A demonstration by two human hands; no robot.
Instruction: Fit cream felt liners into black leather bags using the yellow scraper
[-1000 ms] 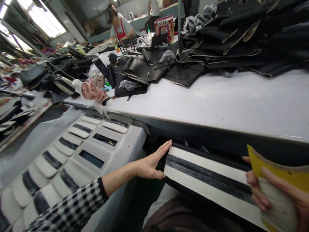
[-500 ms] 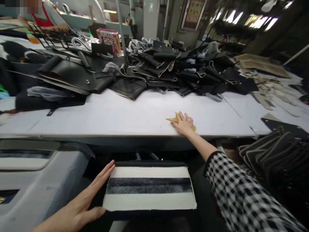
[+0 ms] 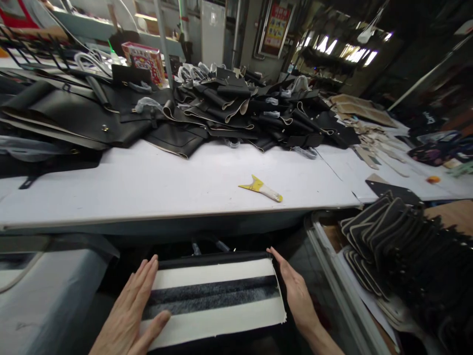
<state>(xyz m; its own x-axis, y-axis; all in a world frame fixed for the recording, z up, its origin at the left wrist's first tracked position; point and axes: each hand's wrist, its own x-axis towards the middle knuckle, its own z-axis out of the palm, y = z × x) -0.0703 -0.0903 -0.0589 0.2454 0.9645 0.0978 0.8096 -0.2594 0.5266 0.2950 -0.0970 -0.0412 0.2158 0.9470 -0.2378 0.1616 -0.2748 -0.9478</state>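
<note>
A rectangular panel point(image 3: 214, 319) with pale strips along its long sides and a dark, scuffed band between them lies low in front of me, with black material around its edges. My left hand point(image 3: 131, 305) is at its left end, fingers stretched out and the thumb over the pale strip. Along the right end my right hand point(image 3: 297, 296) rests with its fingers extended, beside the panel's edge. A yellow, fork-ended flat tool point(image 3: 260, 189) with a whitish handle lies on the white table point(image 3: 173, 185), apart from both hands.
Black leather bag pieces point(image 3: 229, 106) are heaped along the back of the table. On the right, a stack of dark, pale-edged pieces point(image 3: 391, 251) stands beside a metal rail point(image 3: 336, 276). A grey-covered surface point(image 3: 70, 286) is at left. Further back is a red box point(image 3: 144, 61).
My right hand has let go of the yellow tool on the table and come down to the panel's right end. My left hand's thumb now lies over the panel. The view has turned right.
</note>
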